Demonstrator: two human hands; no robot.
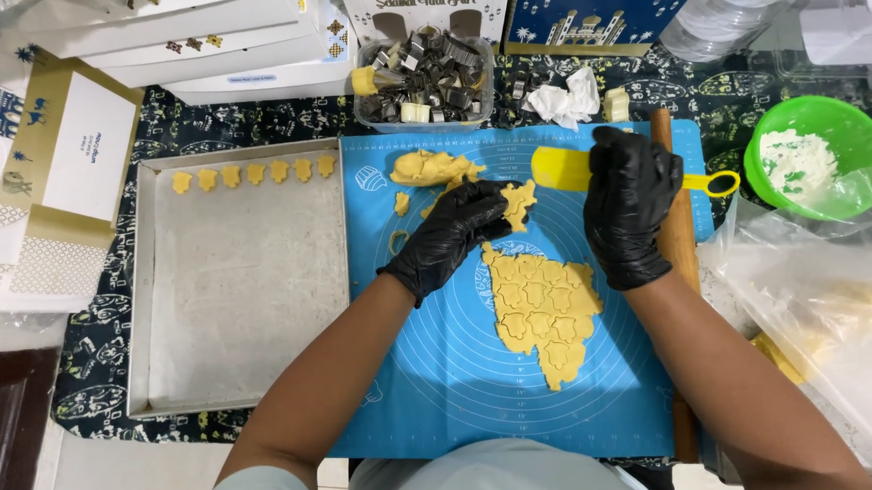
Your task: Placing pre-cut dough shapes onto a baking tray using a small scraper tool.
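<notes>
Left hand (pixel 453 238) pinching dough scrap off sheet edge; right hand (pixel 631 205) fisted above stamped dough sheet (pixel 542 311), contents unclear; seemingly trimming stage; lifting cut-outs wants gentle touch.

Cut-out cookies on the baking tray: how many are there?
6, in one row along the far edge of the baking tray: cookies at (two touching; count less sure) and.

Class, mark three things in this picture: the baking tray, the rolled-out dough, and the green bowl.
baking tray (pixel 250 316), head view, bare lined floor of the tray.
rolled-out dough (pixel 540 311), head view, middle of the stamped sheet.
green bowl (pixel 860 129), head view, inner right wall.
</notes>
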